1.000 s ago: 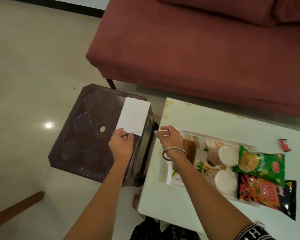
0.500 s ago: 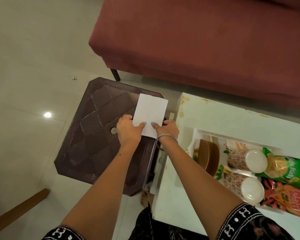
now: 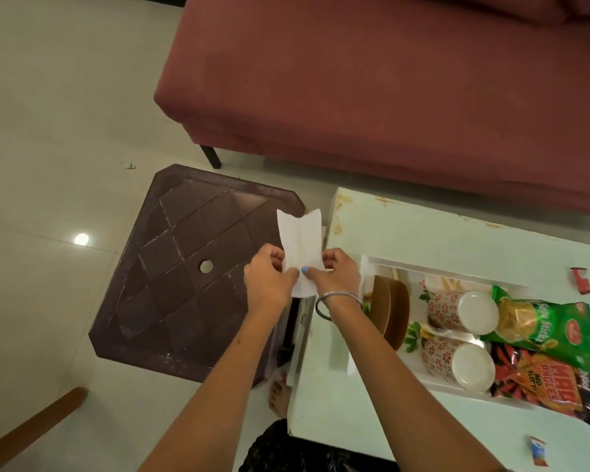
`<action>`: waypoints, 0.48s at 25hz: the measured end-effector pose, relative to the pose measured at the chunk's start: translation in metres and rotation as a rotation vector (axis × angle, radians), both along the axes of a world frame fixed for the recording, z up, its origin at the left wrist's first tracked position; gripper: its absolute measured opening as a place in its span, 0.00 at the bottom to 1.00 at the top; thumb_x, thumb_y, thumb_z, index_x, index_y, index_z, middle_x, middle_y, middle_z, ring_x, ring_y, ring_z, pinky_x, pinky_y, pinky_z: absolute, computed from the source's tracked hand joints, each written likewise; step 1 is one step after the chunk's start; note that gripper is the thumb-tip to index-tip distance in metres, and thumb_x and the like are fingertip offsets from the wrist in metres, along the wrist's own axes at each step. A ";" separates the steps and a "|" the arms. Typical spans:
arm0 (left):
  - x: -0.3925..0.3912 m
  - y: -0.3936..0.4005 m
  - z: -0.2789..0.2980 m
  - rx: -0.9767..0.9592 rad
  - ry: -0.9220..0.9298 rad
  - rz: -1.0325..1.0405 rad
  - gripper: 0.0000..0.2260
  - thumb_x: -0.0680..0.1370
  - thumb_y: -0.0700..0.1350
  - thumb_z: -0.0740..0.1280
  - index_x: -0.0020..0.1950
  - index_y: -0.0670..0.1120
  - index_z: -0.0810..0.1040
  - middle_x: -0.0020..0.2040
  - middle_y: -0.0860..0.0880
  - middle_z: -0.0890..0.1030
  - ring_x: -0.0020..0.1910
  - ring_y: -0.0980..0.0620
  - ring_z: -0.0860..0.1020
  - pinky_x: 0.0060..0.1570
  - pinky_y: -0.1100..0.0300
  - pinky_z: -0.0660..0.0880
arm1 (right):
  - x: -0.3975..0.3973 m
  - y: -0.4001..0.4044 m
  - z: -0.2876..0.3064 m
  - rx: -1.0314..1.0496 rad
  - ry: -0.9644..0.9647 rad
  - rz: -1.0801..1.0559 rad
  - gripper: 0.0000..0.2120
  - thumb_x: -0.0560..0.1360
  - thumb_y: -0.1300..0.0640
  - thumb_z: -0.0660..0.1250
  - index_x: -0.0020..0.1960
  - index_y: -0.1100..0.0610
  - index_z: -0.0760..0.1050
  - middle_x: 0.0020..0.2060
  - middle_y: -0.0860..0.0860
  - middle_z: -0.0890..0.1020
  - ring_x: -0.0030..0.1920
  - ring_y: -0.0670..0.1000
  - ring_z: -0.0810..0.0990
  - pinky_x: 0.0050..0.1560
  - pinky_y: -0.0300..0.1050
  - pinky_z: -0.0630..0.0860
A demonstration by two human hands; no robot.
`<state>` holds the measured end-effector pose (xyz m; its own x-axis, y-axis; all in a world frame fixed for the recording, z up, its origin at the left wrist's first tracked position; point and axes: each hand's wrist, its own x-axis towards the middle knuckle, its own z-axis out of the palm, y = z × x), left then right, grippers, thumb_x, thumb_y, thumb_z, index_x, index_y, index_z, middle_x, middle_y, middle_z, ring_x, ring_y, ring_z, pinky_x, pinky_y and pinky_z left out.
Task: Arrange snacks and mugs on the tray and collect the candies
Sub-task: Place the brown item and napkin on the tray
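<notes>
Both hands pinch a white paper napkin (image 3: 300, 248) over the gap between the brown plastic stool (image 3: 191, 267) and the white table (image 3: 423, 240) — the left hand (image 3: 268, 277) and right hand (image 3: 334, 272) clamp its lower end, creasing it lengthwise. The tray (image 3: 367, 267) already holds two floral mugs (image 3: 453, 310), brown plates and snack packets (image 3: 542, 327); wrapped candies (image 3: 581, 281) lie loose on the table. Likely a napkin-folding step — next it needs setting on the tray.

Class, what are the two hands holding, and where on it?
Left hand and right hand pinch the white paper at its lower side edges.
</notes>
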<state>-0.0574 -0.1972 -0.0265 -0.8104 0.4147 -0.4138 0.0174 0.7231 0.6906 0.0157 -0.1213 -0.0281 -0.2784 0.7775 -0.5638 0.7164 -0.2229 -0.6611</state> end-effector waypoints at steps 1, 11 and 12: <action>0.017 0.001 0.003 0.009 0.024 -0.029 0.08 0.68 0.40 0.72 0.45 0.45 0.77 0.41 0.49 0.82 0.38 0.51 0.80 0.36 0.61 0.76 | 0.017 -0.002 0.002 0.038 0.001 -0.009 0.13 0.67 0.58 0.74 0.48 0.57 0.75 0.43 0.49 0.79 0.43 0.48 0.77 0.36 0.30 0.70; 0.166 0.033 -0.007 0.070 -0.077 -0.330 0.08 0.76 0.42 0.65 0.53 0.44 0.80 0.49 0.45 0.83 0.43 0.51 0.79 0.49 0.61 0.78 | 0.161 -0.001 -0.002 0.183 -0.102 -0.248 0.06 0.69 0.58 0.70 0.39 0.50 0.74 0.32 0.43 0.78 0.36 0.50 0.79 0.30 0.36 0.68; 0.171 0.037 -0.009 0.065 -0.060 -0.344 0.08 0.76 0.42 0.65 0.53 0.43 0.80 0.49 0.44 0.82 0.43 0.50 0.79 0.50 0.60 0.78 | 0.167 0.001 -0.005 0.179 -0.109 -0.260 0.04 0.69 0.59 0.69 0.41 0.52 0.74 0.33 0.44 0.79 0.36 0.51 0.80 0.30 0.37 0.68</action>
<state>0.1141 -0.1603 -0.0354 -0.5934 0.6865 -0.4203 0.2100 0.6361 0.7425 0.1829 -0.1203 -0.0332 -0.0037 0.9042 -0.4271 0.7194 -0.2942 -0.6292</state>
